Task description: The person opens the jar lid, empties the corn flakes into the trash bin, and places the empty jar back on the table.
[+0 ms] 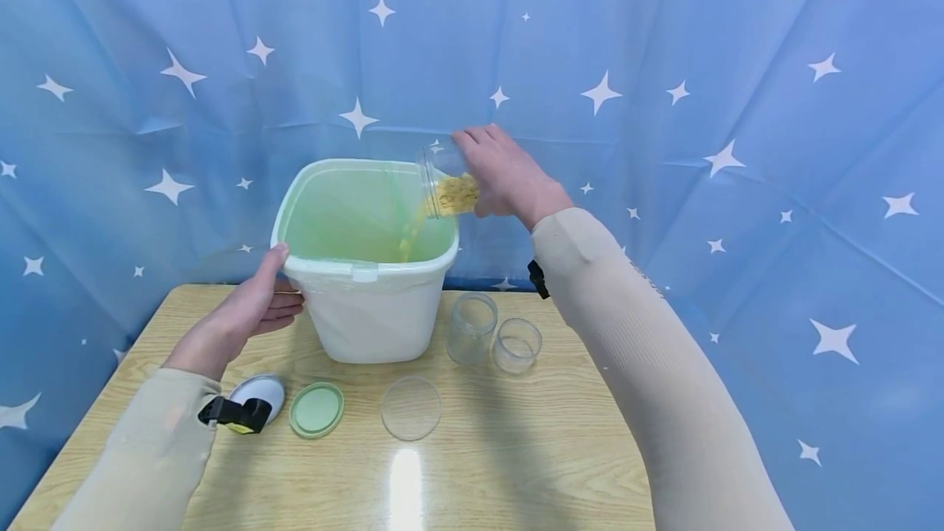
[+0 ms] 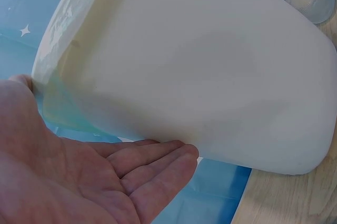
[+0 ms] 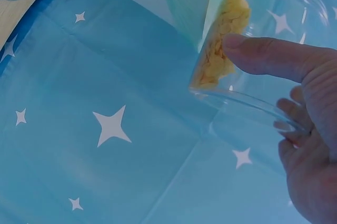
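My right hand (image 1: pixel 509 174) grips a clear jar (image 3: pixel 268 11) tipped on its side over the right rim of a white bin (image 1: pixel 372 322). Yellow flakes (image 3: pixel 224 45) lie along the jar's lower wall, and some fall from its mouth into the bin. A thin, pale green liner bag (image 1: pixel 332 211) lines the bin and folds over its rim. At the bin's left side, my left hand (image 1: pixel 247 314) has its thumb at the rim and its straight fingers against the wall. In the left wrist view, that hand's palm (image 2: pixel 79 176) faces the camera.
Two clear glass jars, a taller one (image 1: pixel 472 330) and a shorter one (image 1: pixel 518 345), stand right of the bin. In front lie a white lid (image 1: pixel 260 392), a green lid (image 1: pixel 317 410) and a clear disc (image 1: pixel 410 408). Behind the wooden table (image 1: pixel 472 474) hangs a blue starred curtain (image 1: pixel 664 47).
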Demonstrator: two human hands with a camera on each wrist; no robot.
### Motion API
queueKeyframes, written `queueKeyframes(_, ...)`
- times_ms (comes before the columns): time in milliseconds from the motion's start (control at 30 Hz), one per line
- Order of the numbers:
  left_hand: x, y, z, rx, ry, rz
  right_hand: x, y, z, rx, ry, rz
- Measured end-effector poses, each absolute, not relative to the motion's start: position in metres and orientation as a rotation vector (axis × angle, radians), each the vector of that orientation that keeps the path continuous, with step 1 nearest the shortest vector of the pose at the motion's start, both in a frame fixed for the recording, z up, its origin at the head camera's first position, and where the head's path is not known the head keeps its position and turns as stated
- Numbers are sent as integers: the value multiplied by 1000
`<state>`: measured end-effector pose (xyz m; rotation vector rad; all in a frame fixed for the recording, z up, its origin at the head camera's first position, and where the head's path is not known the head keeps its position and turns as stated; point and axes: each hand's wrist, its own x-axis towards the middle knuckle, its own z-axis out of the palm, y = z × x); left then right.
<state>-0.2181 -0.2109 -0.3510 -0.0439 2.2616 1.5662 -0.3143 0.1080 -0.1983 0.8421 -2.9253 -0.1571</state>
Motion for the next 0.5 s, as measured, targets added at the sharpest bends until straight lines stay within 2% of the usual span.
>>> queueKeyframes(500, -216, -210, -351, -45, 2271, 1566, -313, 101, -202, 849, -2890, -186)
